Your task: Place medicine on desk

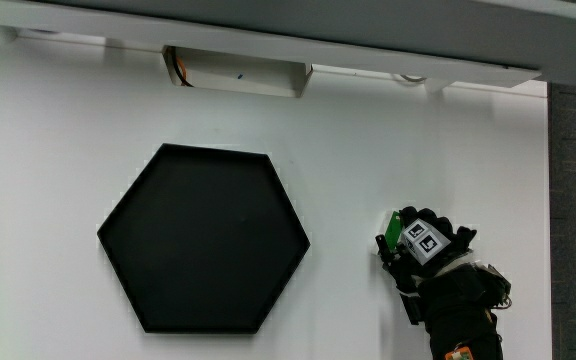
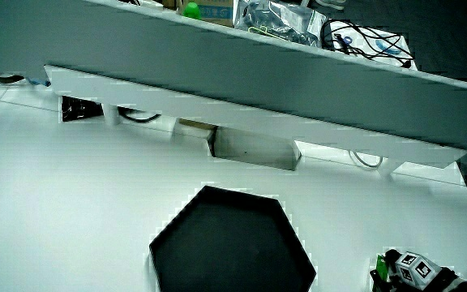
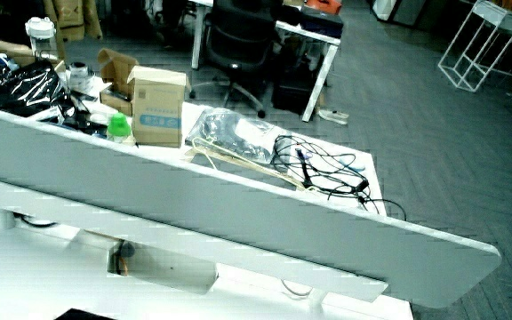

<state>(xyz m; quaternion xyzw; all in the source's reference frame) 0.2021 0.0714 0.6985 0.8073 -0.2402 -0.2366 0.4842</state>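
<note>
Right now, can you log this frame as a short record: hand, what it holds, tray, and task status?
hand: over the bare table, beside the tray
grip: closed on a small green item, presumably the medicine; too little shows to be sure
tray: black, hexagonal, nothing in it
item contact: cannot tell whether it touches the table
task status: item not yet released

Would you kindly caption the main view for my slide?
Gloved hand holds a green item over the table beside a black hexagonal tray.
</note>
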